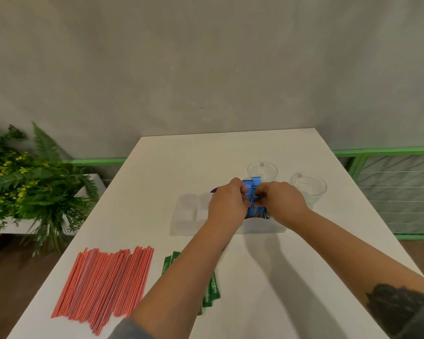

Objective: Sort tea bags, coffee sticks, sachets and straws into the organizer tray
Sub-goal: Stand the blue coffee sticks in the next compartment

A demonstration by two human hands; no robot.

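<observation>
1. Nearest the camera, two bare forearms reach forward over the white tabletop (255,277); the right one bears a dark tattoo near the frame edge.
2. Blue coffee sticks (251,192) stand upright in a compartment of the clear organizer tray (189,216). Both hands meet there: the left hand (227,201) and right hand (283,200) each have their grip pinched closed on the blue packets, seemingly squaring them so they stand together.
3. Left tray compartments look empty, so sorting seems at an early stage.
4. Red straws (105,287) lie fanned at the near left, with green sachets (212,294) just beside them, partly covered by the left forearm, both awaiting their turn.
5. Two clear glasses (309,189) stand just behind the tray.
6. Hidden: the hands cover the middle of the tray; a purple scrap (213,190) peeks by the left knuckles, unidentifiable. No tea bags can be made out.
</observation>
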